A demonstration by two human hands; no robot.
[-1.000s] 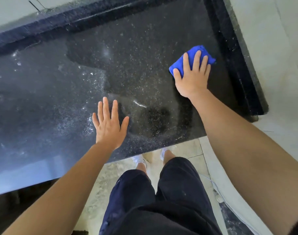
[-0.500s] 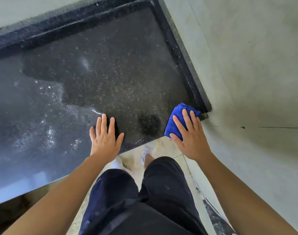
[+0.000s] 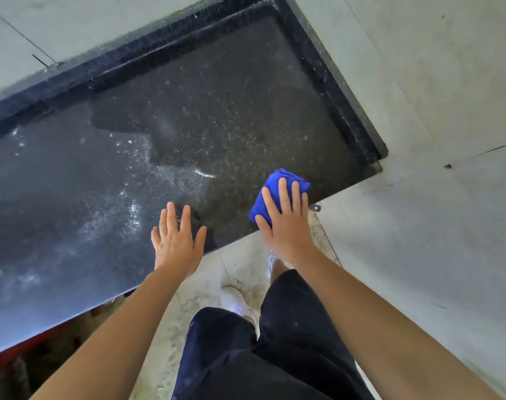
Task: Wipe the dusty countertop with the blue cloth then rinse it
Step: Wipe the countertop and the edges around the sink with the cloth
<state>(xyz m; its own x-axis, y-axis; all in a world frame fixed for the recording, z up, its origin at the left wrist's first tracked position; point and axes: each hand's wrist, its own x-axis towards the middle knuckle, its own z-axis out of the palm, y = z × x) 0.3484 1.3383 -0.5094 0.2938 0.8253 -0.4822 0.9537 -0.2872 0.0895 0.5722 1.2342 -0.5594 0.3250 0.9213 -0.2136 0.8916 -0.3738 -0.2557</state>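
Blue cloth (image 3: 288,173) lies pinned under right hand's (image 3: 286,223) straight fingers, seemingly for wiping pressure; spread, empty left hand (image 3: 176,241) steadies on countertop (image 3: 217,111).

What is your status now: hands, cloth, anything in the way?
Right hand flat, pressing blue cloth at near right corner of countertop. Left hand flat on countertop, holding nothing. Pale dust streaks on its left part. No obstacle seen.

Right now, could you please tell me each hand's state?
Left hand: open, empty.
Right hand: open, pressing the folded blue cloth onto the dark speckled countertop.
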